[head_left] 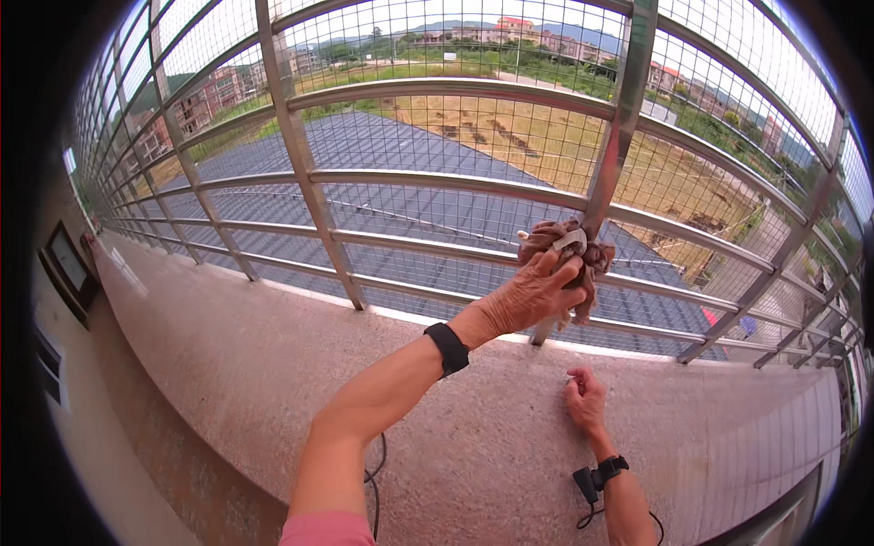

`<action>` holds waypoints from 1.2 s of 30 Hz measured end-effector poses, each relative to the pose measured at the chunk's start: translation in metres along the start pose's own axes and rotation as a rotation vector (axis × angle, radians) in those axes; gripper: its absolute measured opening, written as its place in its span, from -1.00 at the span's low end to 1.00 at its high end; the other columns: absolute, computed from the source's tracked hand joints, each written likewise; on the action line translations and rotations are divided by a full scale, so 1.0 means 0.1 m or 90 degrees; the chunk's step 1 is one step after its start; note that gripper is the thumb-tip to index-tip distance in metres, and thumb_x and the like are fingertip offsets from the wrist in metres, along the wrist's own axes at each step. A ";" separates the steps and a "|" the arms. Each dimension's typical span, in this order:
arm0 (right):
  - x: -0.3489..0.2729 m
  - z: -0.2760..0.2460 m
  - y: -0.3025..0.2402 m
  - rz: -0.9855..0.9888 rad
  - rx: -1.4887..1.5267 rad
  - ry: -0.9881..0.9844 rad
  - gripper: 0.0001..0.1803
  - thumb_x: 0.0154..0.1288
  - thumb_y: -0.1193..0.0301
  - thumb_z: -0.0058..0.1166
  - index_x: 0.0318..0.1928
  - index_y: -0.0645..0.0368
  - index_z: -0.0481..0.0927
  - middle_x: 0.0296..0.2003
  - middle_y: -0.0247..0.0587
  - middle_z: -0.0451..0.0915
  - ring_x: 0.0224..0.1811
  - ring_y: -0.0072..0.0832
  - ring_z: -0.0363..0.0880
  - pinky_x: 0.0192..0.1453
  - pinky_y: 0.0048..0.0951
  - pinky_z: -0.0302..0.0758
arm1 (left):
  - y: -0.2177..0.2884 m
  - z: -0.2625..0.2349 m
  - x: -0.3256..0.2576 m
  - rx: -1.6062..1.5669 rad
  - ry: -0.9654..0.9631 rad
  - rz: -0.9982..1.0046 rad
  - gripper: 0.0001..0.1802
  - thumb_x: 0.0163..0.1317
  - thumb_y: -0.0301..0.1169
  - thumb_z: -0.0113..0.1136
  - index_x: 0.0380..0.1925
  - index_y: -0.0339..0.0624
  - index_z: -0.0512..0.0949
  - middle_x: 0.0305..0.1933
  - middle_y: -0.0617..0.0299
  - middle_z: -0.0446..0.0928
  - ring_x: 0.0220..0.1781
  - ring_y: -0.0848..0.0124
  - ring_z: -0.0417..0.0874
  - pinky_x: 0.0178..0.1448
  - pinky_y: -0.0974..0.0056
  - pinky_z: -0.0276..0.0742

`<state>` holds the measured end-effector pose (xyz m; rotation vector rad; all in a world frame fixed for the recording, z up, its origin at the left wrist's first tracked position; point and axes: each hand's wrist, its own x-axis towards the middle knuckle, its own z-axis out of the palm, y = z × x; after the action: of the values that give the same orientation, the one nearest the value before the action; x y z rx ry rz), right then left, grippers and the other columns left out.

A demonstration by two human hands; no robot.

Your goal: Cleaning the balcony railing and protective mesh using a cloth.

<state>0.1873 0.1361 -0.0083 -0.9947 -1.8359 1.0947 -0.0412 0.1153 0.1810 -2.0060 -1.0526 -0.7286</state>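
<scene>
My left hand reaches forward across the ledge, its fingers wrapped around a bunched brown cloth with a pale tag. The cloth presses against an upright metal post of the railing, just where a horizontal bar meets it. Closer to me, my right hand rests on the speckled pinkish stone ledge with its fingers curled in. Nothing shows in it. A black band is around each wrist.
Metal bars with wire mesh behind them run along the ledge's far side. Beyond lies a dark grey roof and a grassy field. Thin black cables hang by both forearms. A window is at far left.
</scene>
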 end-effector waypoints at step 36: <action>0.03 -0.01 -0.13 -0.010 -0.024 -0.016 -0.88 0.23 0.56 -0.01 -0.21 0.25 0.51 -0.56 -0.45 0.47 -0.55 -0.76 0.35 -0.48 -0.63 0.34 | 0.15 0.22 -0.89 0.034 -0.199 -0.004 -0.66 0.01 -0.45 0.13 -0.14 -0.03 0.39 0.00 0.11 0.30 0.10 0.15 0.31 0.22 0.08 0.28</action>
<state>0.1840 0.1344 0.0047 -0.9894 -1.8879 1.0718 -0.0695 0.0892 0.0969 -2.1144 -1.2426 -0.3908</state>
